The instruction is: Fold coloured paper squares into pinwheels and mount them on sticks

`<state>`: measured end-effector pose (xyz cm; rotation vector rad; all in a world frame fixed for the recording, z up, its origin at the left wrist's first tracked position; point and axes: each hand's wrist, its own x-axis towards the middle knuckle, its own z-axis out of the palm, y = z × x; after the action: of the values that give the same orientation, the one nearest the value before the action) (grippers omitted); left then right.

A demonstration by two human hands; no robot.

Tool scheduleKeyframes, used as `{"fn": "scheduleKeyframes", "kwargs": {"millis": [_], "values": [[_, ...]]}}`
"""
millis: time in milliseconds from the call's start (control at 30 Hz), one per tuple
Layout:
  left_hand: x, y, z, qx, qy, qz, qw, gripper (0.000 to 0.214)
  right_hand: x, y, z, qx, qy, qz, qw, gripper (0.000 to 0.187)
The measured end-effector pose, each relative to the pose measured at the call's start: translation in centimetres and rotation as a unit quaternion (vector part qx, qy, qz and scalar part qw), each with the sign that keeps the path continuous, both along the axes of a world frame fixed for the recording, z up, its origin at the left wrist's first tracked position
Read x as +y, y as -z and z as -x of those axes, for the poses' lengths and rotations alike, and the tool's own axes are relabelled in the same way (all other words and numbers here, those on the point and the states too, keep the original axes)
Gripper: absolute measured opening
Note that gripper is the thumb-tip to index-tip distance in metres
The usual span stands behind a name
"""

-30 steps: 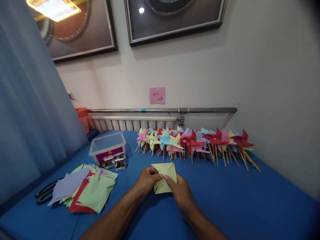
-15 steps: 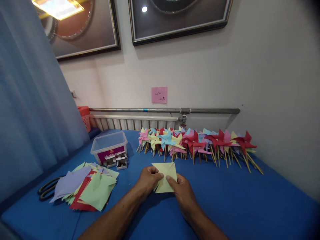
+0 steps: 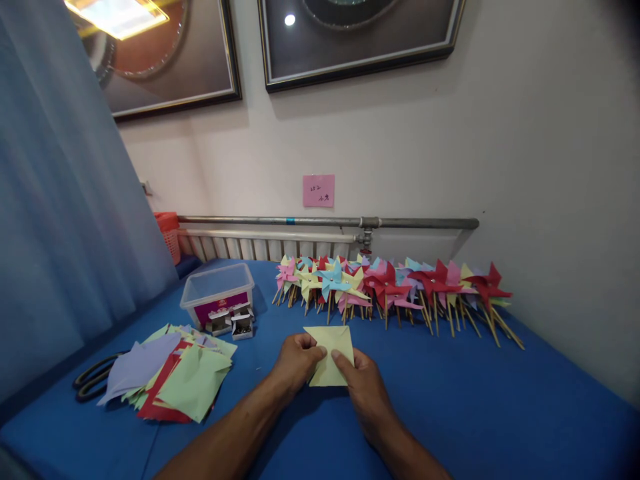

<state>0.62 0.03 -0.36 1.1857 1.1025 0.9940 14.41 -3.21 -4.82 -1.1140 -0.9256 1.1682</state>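
Note:
Between my two hands is a pale yellow paper square [image 3: 334, 372], held up just above the blue surface. My left hand [image 3: 299, 359] pinches its left side, thumb on the front near the middle. From the right, my right hand [image 3: 364, 377] grips the other edge, its thumb also lying on the front. Cut lines seem to run in from the corners of the square. The fingers behind the paper are hidden.
Left lies a pile of coloured paper squares [image 3: 195, 383] over black-handled scissors [image 3: 90, 380]. Behind it stand a clear plastic tub [image 3: 217, 283] and small boxes of metal fasteners [image 3: 243, 328]. Several paper pinwheels on sticks [image 3: 387, 283] line the back of the blue-covered table [image 3: 450, 407].
Almost nothing differs. Both hands keep the same hold on the yellow paper square, and the view has shifted very slightly.

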Motion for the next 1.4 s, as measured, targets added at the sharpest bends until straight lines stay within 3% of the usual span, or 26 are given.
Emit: {"fn": "scheduleKeyframes", "kwargs": {"millis": [267,367,600,833,1067,1400], "values": [[0.0,0.0,0.0,-0.001,-0.001,0.0,1.0,0.026,0.4,0.6,0.0,-0.001,0.009,0.0,1.0,0.051],[-0.1,-0.1,-0.1,-0.003,-0.002,0.002,1.0,0.025,-0.1,-0.3,0.2,0.022,0.004,-0.003,1.0,0.049],[-0.2,0.2,-0.3,0.033,-0.005,0.003,0.999,0.019,-1.3,-3.3,0.6,0.177,-0.031,0.03,0.983,0.048],[-0.1,0.7,-0.1,0.067,0.018,-0.032,0.997,0.02,-1.4,-4.1,0.1,0.222,-0.085,0.031,0.971,0.044],[0.3,1.0,0.2,0.061,0.032,-0.018,0.997,0.018,-1.0,-3.1,0.2,0.165,-0.028,0.064,0.984,0.058],[0.0,0.3,0.2,0.027,0.041,0.015,0.999,0.017,1.0,-0.4,0.0,0.097,0.013,0.031,0.995,0.058]]}}
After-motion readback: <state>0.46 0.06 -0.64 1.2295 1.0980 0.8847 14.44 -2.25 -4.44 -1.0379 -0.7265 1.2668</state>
